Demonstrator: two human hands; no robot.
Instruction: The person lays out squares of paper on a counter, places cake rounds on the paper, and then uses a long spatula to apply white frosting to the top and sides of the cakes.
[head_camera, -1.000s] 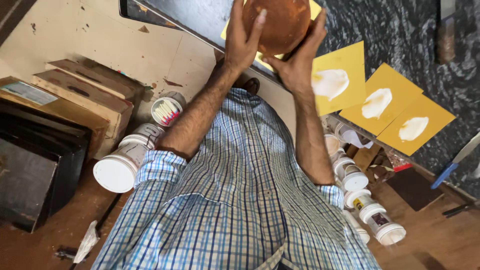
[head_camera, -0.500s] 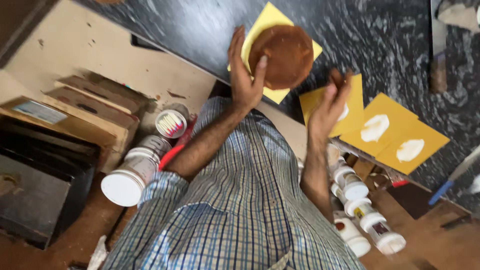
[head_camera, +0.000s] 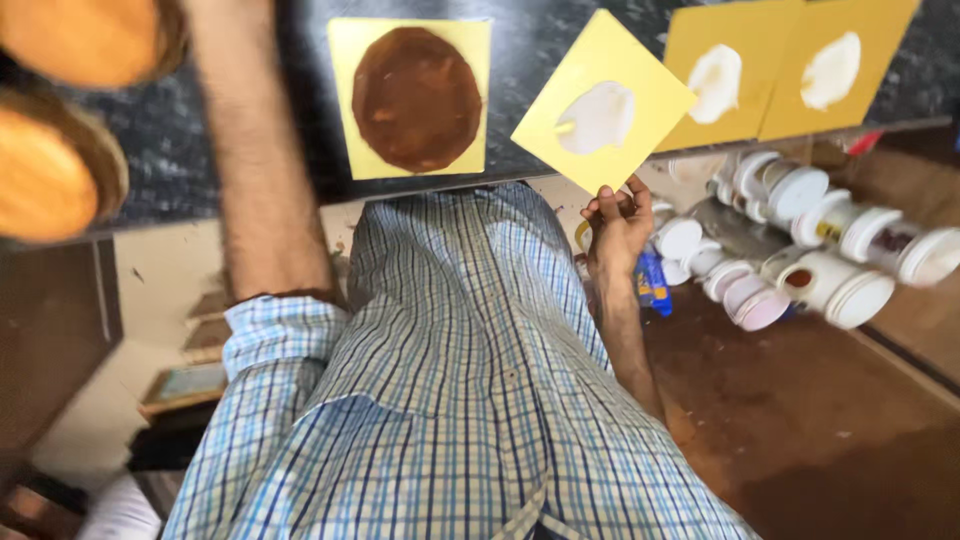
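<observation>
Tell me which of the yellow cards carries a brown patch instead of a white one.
The leftmost yellow card, lying flat on the dark counter; the other three carry white patches.

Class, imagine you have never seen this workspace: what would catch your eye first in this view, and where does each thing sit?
First, the brown oval disc lying on a yellow square card on the dark speckled countertop, top centre. Next, the right hand pinching the lower corner of a tilted yellow card that carries a pale off-white patch. At far right, white-lidded jars lie clustered below the counter edge.
</observation>
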